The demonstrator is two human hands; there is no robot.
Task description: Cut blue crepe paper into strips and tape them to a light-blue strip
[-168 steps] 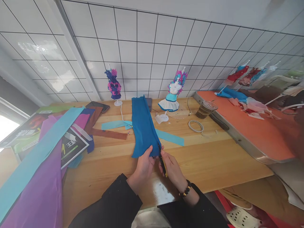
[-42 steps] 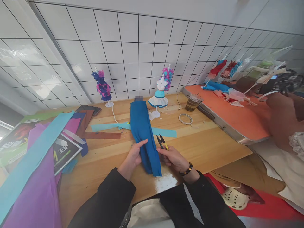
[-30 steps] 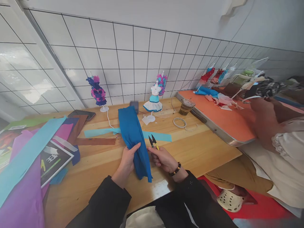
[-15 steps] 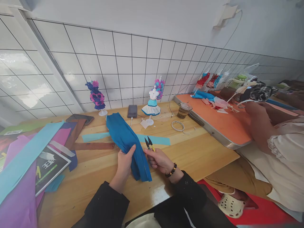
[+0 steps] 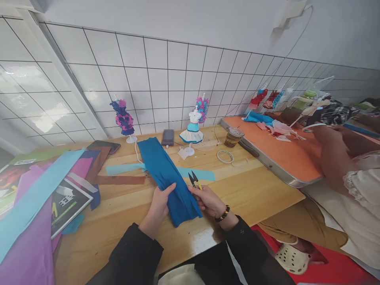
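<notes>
Head view: a wooden table (image 5: 243,202) is seen from above its near edge; its far edge is backed by a white tiled wall (image 5: 157,85).
Blue cloth: a long strip of blue cloth (image 5: 158,160) is stretched slantwise over the middle of the table, one end toward the far edge, the other, creased, toward the near edge.
Left hand: the blue cloth is clamped near its closer end by the left hand (image 5: 160,200), thumb on top; the other fingers are mostly hidden.
Right hand: black-and-yellow snips (image 5: 194,181) are gripped by the right hand (image 5: 209,198), apart from the left, at the cloth's right side. The blade tips are parted and pointed toward the far edge. Whether the cloth is also pinched cannot be told. A beaded bracelet (image 5: 222,213) is worn on the wrist.
Strips: light blue strips (image 5: 202,174) are seen on both sides of the blue cloth; a brown strip (image 5: 121,180) is laid to its left.
Far edge: a navy-and-pink dress form (image 5: 124,120), a grey box (image 5: 168,137) and a white-and-turquoise dress form (image 5: 192,128) are lined up.
Far left corner: a dark phone (image 5: 108,147) is placed near purple cloth (image 5: 32,237), which is spread over a magazine (image 5: 69,208).
Right edge: a cup (image 5: 233,137) and a pale ring (image 5: 225,157) are set near an adjoining orange table (image 5: 276,150), over which a co-worker's arm (image 5: 334,152) is held.
</notes>
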